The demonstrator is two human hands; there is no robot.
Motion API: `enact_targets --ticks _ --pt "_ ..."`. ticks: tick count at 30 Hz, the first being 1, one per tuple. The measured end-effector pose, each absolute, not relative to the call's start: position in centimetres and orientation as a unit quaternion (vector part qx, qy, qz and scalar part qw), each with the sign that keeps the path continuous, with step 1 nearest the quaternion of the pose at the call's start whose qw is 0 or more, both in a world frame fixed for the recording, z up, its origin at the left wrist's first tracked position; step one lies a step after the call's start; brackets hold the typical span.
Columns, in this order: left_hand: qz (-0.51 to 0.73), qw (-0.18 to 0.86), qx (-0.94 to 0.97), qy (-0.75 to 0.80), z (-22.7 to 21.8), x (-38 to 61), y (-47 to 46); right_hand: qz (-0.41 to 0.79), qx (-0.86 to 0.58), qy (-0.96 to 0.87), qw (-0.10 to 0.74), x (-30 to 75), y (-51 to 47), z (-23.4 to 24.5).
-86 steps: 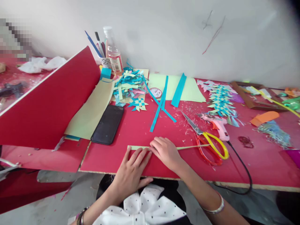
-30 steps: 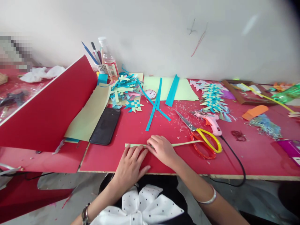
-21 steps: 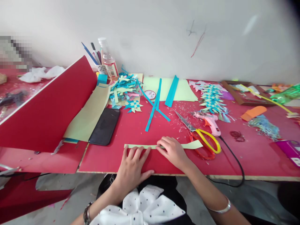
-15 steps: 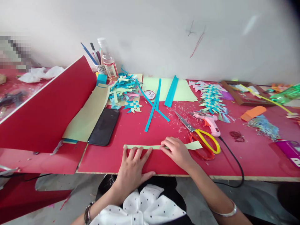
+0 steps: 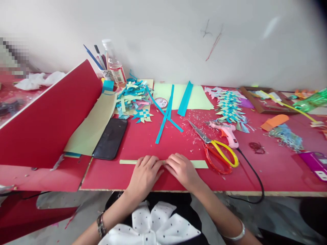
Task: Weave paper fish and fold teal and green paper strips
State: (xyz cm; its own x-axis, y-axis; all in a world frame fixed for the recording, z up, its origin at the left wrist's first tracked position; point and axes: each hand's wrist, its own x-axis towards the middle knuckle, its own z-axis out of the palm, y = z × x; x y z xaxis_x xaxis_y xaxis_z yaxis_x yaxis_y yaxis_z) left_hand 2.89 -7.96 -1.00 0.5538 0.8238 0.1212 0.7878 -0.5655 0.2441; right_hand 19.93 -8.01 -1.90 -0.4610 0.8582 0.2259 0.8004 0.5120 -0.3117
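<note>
A narrow pale green paper strip [image 5: 201,164] lies lengthwise near the table's front edge. My left hand [image 5: 146,172] is closed on its middle part, fingers bent and pressed down over it. Beside it, my right hand [image 5: 182,170] also grips the strip, its fingers together and the fingertips almost meeting those of the left. Both hands cover the centre of the strip, so the paper under them is hidden. To the right rest scissors [image 5: 221,153] with red and yellow handles. Farther back, blue paper strips [image 5: 165,117] cross each other.
A black phone [image 5: 110,139] lies left, by an upright red board [image 5: 58,119]. Behind are a bottle [image 5: 117,69] and a pile of cut strips [image 5: 133,97]. A pink glue gun [image 5: 226,131], its black cord [image 5: 255,173] and a woven paper piece [image 5: 230,107] are right.
The strip has slid to the left. My left hand's spread fingers have drawn in and curled onto it, while my right hand has moved left, close beside the left hand.
</note>
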Motion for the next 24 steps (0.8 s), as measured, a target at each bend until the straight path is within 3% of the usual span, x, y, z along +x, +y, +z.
enact_targets --ticks 8,24 --pt "0.147 0.134 0.864 0.463 -1.6 2.8 -6.8 0.098 -0.514 -0.828 0.2 20.7 -8.2 -1.8" --pt "0.168 0.182 0.836 0.489 -2.1 3.2 -6.4 0.053 -0.502 -0.853 0.132 21.6 -7.1 -2.1"
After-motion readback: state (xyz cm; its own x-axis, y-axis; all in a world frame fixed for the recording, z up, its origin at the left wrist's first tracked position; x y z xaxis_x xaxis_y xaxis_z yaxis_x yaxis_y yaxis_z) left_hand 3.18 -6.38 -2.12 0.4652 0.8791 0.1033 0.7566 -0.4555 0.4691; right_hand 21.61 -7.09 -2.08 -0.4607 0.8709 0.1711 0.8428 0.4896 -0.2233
